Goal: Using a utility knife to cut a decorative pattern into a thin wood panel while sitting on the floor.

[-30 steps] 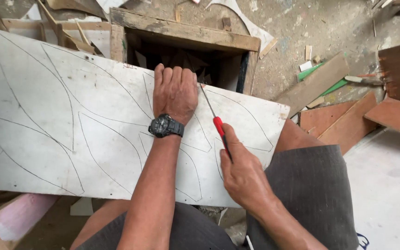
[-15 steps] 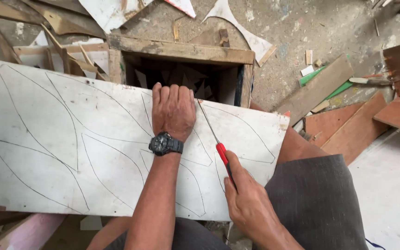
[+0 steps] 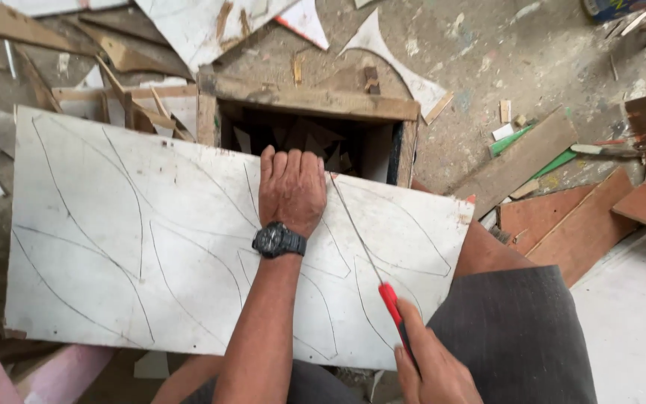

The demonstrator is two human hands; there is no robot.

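Observation:
A white board [image 3: 128, 239] marked with curved pencil lines lies across a wooden box [image 3: 308, 101] and my lap. My left hand [image 3: 291, 187], with a black watch on its wrist, presses flat on the board, fingers hooked over its far edge. My right hand [image 3: 431, 366] grips the red handle of a thin saw [image 3: 364, 247]. Its narrow blade runs up along a drawn curve toward the board's far edge, just right of my left hand.
Wood offcuts and white scraps [image 3: 390, 60] litter the concrete floor. Brown boards [image 3: 562, 217] lie to the right, with a green strip [image 3: 532, 150] and a brush-like tool [image 3: 607, 150] beyond. The box's open top shows cut pieces inside.
The saw and my right hand have drawn back toward me, low in the view. My left hand stays pressed on the board. The view has tilted, showing more floor.

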